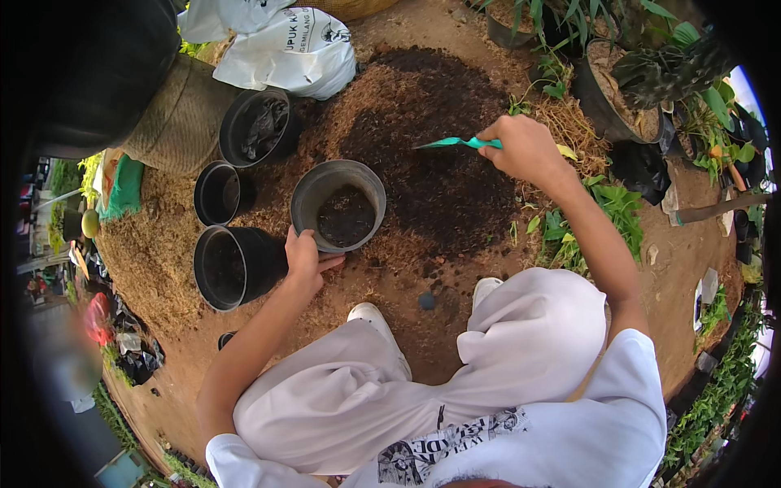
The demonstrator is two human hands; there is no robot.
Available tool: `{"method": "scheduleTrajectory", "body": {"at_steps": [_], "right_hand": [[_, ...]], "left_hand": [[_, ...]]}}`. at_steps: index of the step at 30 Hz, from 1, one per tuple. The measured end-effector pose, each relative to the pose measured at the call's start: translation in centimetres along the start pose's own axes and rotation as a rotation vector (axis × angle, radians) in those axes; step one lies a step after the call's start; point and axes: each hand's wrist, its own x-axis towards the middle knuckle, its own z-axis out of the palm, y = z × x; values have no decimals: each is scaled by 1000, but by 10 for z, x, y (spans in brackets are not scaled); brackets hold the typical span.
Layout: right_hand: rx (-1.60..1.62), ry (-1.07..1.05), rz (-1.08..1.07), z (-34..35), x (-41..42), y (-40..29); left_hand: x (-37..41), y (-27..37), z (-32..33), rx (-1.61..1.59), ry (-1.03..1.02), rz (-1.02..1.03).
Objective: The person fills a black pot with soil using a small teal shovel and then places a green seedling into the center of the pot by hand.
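Note:
My left hand [303, 259] grips the near left rim of a black plastic plant pot [305, 210], which tilts so its mouth faces me. Dark soil [346, 215] covers the pot's bottom. In my right hand [515, 146] is the handle of a teal garden trowel [454, 142]. Its blade points left, over a mound of dark potting soil [451, 201], and its tip appears to meet the soil. The mound lies just right of the pot, mixed with brown fibrous matter along its left side.
Left of the pot lie two black pots [219, 268] [218, 194] on their sides. Behind them, another pot [253, 128] holds black plastic. A white printed sack [293, 55] stands at the back. Potted plants [622, 91] and pulled greenery [610, 213] line the right. My shoes [372, 317] are close to the mound.

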Motion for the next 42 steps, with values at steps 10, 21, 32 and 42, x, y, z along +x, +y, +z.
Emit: {"method": "scheduleTrajectory", "body": {"at_steps": [10,21,32,42], "right_hand": [[-244,250,-615,92,108,-25],[-36,201,-190,36,-62,80],[558,-227,347,54,-60,123],[856,-336,328,144,39,103]], "left_hand": [[5,-3,1,-33,65,58],[3,2,-1,-84,38,64],[-13,3,7,-28,15,155],[-9,5,17,-15,12,158]]}}
